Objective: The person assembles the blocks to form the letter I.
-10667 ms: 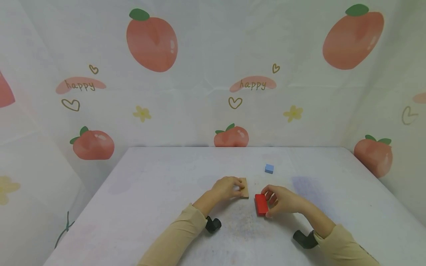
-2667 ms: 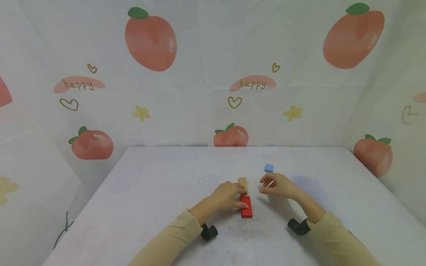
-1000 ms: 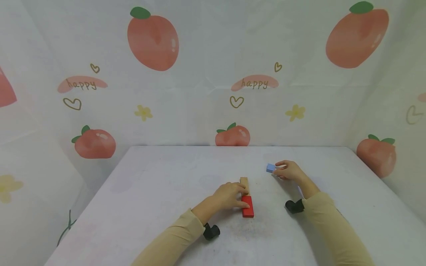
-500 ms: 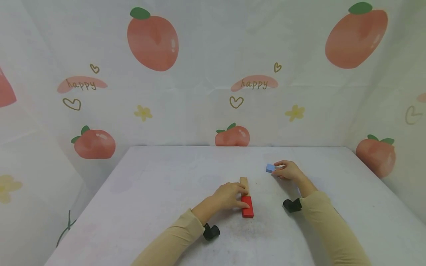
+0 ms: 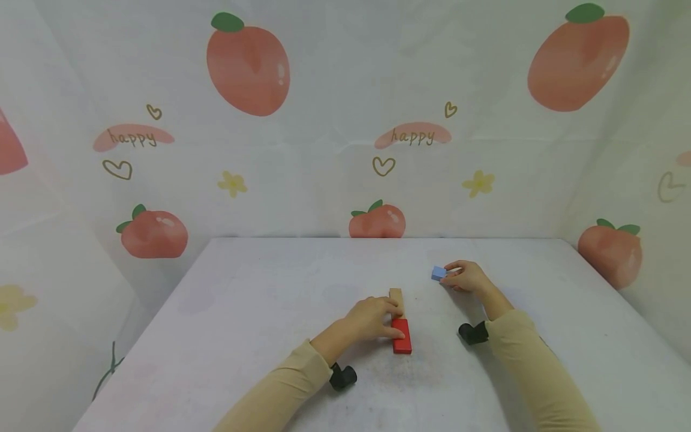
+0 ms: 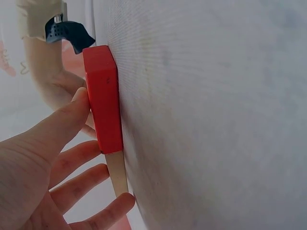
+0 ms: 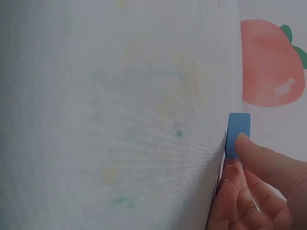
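Observation:
A red rectangular block (image 5: pixel 402 345) lies end to end with a plain wooden block (image 5: pixel 396 294) on the white table. My left hand (image 5: pixel 369 318) rests on both, thumb on the red block and fingertips over the wooden one. In the left wrist view, the thumb touches the broad face of the red block (image 6: pixel 103 105), while the fingers reach past its end along the wooden block (image 6: pixel 117 173). Farther back to the right, my right hand (image 5: pixel 467 278) pinches a small blue block (image 5: pixel 438 273). The right wrist view shows the thumb against the blue block (image 7: pixel 238 125).
Black wrist cameras sit below both hands, on the left sleeve (image 5: pixel 343 377) and the right sleeve (image 5: pixel 473 333). A white cloth (image 5: pixel 324 180) with printed fruit hangs behind the table's far edge (image 5: pixel 270 238).
The red block has moved left and now lines up with the wooden block. My left thumb has come onto the red block. My right hand has gone from the red block to the blue one.

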Tool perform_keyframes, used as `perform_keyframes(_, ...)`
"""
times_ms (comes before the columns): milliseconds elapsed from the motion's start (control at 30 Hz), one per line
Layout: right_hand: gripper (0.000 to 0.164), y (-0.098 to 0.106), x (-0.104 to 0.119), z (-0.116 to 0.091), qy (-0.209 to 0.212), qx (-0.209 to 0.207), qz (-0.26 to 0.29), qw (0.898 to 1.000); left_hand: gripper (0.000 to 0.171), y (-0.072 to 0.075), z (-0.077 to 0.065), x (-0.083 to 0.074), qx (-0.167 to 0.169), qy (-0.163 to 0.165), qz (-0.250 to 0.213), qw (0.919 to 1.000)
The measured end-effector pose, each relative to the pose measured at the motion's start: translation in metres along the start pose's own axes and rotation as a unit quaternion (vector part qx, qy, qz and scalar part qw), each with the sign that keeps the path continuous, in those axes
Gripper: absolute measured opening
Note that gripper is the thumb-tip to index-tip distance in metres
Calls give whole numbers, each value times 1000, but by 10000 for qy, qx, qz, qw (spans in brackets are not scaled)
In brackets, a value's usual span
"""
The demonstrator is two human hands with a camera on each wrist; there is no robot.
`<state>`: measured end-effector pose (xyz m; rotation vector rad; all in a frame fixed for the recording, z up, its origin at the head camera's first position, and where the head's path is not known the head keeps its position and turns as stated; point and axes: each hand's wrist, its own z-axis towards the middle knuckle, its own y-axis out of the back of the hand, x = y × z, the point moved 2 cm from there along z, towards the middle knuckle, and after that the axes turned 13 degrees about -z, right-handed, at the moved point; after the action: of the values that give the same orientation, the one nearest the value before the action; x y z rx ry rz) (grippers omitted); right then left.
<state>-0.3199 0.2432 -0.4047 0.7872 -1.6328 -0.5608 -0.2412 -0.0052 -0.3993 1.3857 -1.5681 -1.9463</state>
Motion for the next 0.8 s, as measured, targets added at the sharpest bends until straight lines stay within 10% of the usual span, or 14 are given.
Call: perform_keyframes(800, 52, 0, 3, -3, 58, 162, 133, 9998, 46, 2, -1, -2, 79, 92, -9, 9999)
